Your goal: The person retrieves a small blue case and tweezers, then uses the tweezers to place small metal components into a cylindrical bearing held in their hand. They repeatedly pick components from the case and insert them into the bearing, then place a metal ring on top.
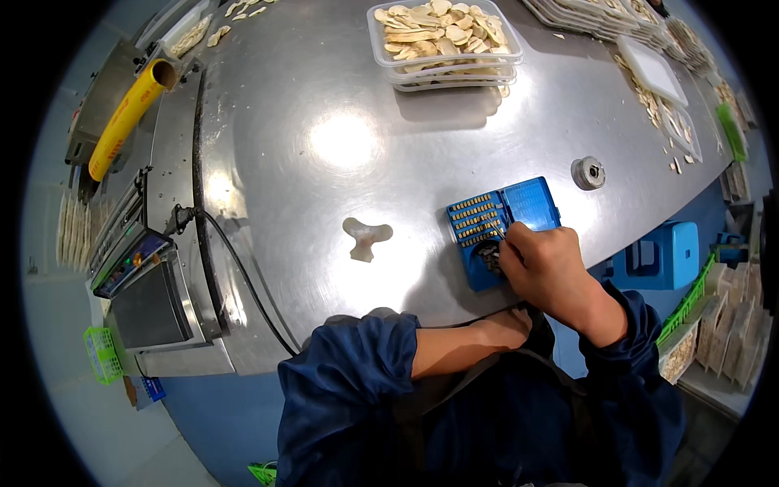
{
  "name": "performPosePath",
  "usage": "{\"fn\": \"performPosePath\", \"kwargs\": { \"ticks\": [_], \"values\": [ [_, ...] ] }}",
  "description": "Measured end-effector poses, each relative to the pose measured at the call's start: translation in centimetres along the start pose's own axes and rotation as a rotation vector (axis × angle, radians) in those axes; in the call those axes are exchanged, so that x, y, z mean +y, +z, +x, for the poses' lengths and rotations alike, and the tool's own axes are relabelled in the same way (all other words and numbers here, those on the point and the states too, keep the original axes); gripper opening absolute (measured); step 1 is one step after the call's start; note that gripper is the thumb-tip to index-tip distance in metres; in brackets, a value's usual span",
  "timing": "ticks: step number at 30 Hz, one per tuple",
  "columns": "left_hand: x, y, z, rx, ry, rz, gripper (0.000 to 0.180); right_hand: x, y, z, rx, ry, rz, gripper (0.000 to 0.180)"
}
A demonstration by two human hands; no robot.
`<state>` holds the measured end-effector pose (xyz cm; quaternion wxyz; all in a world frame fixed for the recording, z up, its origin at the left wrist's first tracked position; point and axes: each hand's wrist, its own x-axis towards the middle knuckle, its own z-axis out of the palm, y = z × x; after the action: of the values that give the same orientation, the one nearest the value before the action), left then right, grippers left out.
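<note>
My right hand (pixel 545 264) pinches a thin metal tool that looks like tweezers (pixel 495 228). Its tip points into an open blue plastic case (pixel 479 277) near the table's front edge. Rows of small brass-coloured type pieces (pixel 473 213) fill the far left part of the case, and dark metal bits (pixel 489 256) lie in its near compartment. The hinged lid (pixel 531 203) is folded out to the right. My left hand (pixel 513 326) rests at the table edge just below the case; its fingers are mostly hidden. Beyond the lid sits a round metal part (pixel 588 173) with a hollow centre.
Stacked clear tubs (pixel 445 50) of dried slices stand at the far middle of the steel table (pixel 284 162). More trays (pixel 600 16) are at the far right. At left are a sealing machine (pixel 138 252), a yellow tube (pixel 130 122) and a black cable (pixel 243 272). A blue stool (pixel 669 256) stands right.
</note>
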<state>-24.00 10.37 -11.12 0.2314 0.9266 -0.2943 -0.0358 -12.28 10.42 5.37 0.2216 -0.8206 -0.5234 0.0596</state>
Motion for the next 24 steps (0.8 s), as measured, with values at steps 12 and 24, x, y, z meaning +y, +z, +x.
{"fn": "performPosePath", "kwargs": {
  "ticks": [12,24],
  "values": [
    [0.1,-1.2,0.1,-0.065,-0.042,-0.077,0.028,0.4,0.8,0.2,-0.003,0.012,-0.019,0.016],
    [0.1,-0.8,0.0,-0.085,-0.011,0.044,0.029,0.4,0.5,-0.1,0.083,0.0,0.051,0.016]
  ]
}}
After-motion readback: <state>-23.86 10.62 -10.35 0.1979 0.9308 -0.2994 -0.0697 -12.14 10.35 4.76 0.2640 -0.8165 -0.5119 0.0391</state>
